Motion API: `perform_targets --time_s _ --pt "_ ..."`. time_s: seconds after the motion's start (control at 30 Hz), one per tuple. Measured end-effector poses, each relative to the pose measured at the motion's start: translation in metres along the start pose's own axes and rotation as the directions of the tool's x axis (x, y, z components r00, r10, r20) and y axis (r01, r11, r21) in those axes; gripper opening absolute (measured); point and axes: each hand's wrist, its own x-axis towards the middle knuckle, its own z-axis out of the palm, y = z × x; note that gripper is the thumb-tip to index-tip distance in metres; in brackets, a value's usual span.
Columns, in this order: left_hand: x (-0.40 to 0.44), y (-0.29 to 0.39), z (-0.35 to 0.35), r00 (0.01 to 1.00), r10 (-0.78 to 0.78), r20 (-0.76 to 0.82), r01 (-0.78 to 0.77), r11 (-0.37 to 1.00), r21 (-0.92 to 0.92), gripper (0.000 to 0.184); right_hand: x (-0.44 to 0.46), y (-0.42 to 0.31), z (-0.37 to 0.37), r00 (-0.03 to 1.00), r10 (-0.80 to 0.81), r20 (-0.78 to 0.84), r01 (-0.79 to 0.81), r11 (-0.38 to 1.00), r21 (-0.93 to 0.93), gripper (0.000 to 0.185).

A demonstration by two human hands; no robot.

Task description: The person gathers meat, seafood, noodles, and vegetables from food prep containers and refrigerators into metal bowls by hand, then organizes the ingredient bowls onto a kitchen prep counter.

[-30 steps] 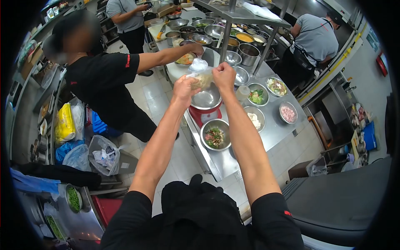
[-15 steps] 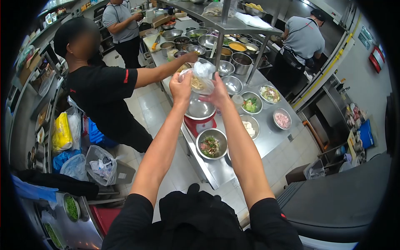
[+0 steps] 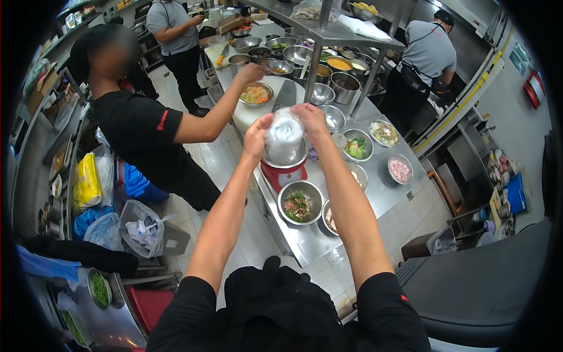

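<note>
A clear plastic bag (image 3: pixel 285 130) hangs between my two hands, above a metal bowl (image 3: pixel 286 159) on a red scale (image 3: pixel 282 178). My left hand (image 3: pixel 257 134) has its fingers closed on the bag's left side. On the other side, my right hand (image 3: pixel 312 120) grips the bag's upper right edge. What the bag holds is too blurred to tell. Nearer to me stands a bowl of chopped greens and meat (image 3: pixel 300 203). Right of the scale are bowls with green leaves (image 3: pixel 355 145) and pink meat (image 3: pixel 400 169).
At the left, a co-worker in black (image 3: pixel 141 126) reaches over a bowl of shredded vegetables (image 3: pixel 256 94). A large blade (image 3: pixel 285 95) lies on the white board. Shelf posts (image 3: pixel 314 67) rise beyond my hands. Two other people stand farther back.
The bag has been turned, and the pale pieces that showed in it no longer do. My right fingers have closed on its edge. The co-worker's hand has moved up, uncovering the vegetable bowl.
</note>
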Motion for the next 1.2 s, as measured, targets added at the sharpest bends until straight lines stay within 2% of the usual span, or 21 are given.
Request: perform_targets --time_s 0.13,0.3,0.4,0.5,0.6,0.7,0.8,0.83,0.93,1.03,1.13,1.2 --pt "-0.001 -0.007 -0.009 0.996 -0.025 0.083 0.025 1.0 0.002 0.064 -0.013 -0.012 0.008 0.999 0.039 0.018 -0.036 0.985 -0.171 0.009" --pt "0.001 -0.015 -0.015 0.997 0.045 0.068 -0.049 0.996 0.071 0.069 -0.011 -0.013 0.014 0.994 -0.085 0.076 0.107 0.926 -0.363 0.014" --pt "0.003 -0.013 -0.014 0.997 0.008 0.076 -0.013 0.998 0.068 0.067 -0.008 -0.013 0.014 0.983 -0.13 0.126 0.169 0.91 -0.38 0.014" --pt "0.0 -0.005 -0.01 0.999 -0.029 0.043 0.023 0.989 0.147 0.051 -0.008 -0.016 0.014 0.975 -0.176 0.138 0.217 0.892 -0.396 0.014" --pt "0.0 -0.002 -0.003 0.998 0.067 0.009 -0.067 0.975 0.211 0.036 -0.004 -0.016 0.012 0.939 -0.296 0.175 0.341 0.868 -0.361 0.013" --pt "0.005 0.008 0.001 0.997 0.016 -0.077 0.012 0.936 0.351 0.025 -0.002 -0.02 0.005 0.9 -0.384 0.205 0.435 0.769 -0.469 0.014" --pt "0.007 0.026 0.014 0.997 0.029 -0.076 0.003 0.921 0.39 0.017 -0.009 -0.026 -0.006 0.978 -0.175 0.116 0.21 0.792 -0.573 0.014" --pt "0.005 0.035 0.019 0.997 0.018 -0.08 0.015 0.92 0.392 0.017 -0.012 -0.028 -0.008 0.976 -0.193 0.101 0.217 0.823 -0.525 0.013" --pt "0.003 0.049 0.032 0.996 -0.054 -0.067 0.073 0.939 0.336 0.021 -0.012 -0.02 -0.014 0.995 -0.093 0.038 0.099 0.839 -0.535 0.012" --pt "0.004 0.048 0.029 0.997 0.028 -0.071 0.014 0.847 0.532 0.024 -0.01 -0.018 -0.016 0.975 -0.219 -0.037 0.192 0.913 -0.361 0.012" --pt "0.005 0.047 0.025 0.997 0.033 -0.07 0.008 0.856 0.516 0.018 -0.012 -0.018 -0.023 0.974 -0.196 0.112 0.224 0.777 -0.589 0.011" --pt "0.002 0.049 0.024 0.996 -0.005 -0.084 0.047 0.864 0.502 0.016 -0.01 -0.015 -0.022 0.956 -0.289 0.044 0.276 0.84 -0.467 0.011"
